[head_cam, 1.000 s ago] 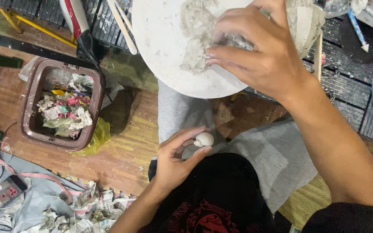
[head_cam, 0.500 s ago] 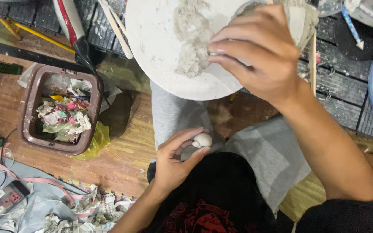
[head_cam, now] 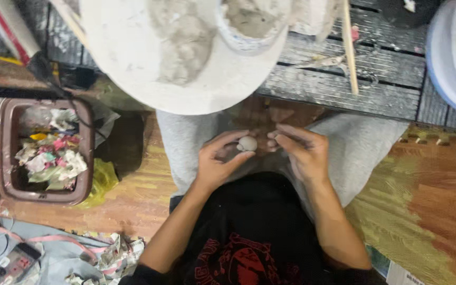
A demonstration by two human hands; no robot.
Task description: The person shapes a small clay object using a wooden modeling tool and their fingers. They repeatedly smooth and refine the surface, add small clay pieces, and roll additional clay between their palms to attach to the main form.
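My left hand (head_cam: pixel 218 161) holds a small pale clay ball (head_cam: pixel 247 143) between thumb and fingertips, over my lap. My right hand (head_cam: pixel 302 150) is just beside it, fingers pinched together near the ball; whether a bit of clay is in them I cannot tell. Above both hands a large round white board (head_cam: pixel 133 53) smeared with grey clay lies on the dark slatted table (head_cam: pixel 386 84). A white cup (head_cam: pixel 252 26) of grey clay paste stands on the board.
A brown bin (head_cam: pixel 6 174) full of crumpled paper stands on the wooden floor at left. Wooden sticks (head_cam: pixel 348 47) and scissors (head_cam: pixel 344 66) lie on the table. A blue-rimmed basin (head_cam: pixel 452 58) is at far right. Cables and paper scraps (head_cam: pixel 106 258) lie bottom left.
My right hand has come down from the clay on the white board to my lap, next to the ball in my left hand. The view has shifted slightly.
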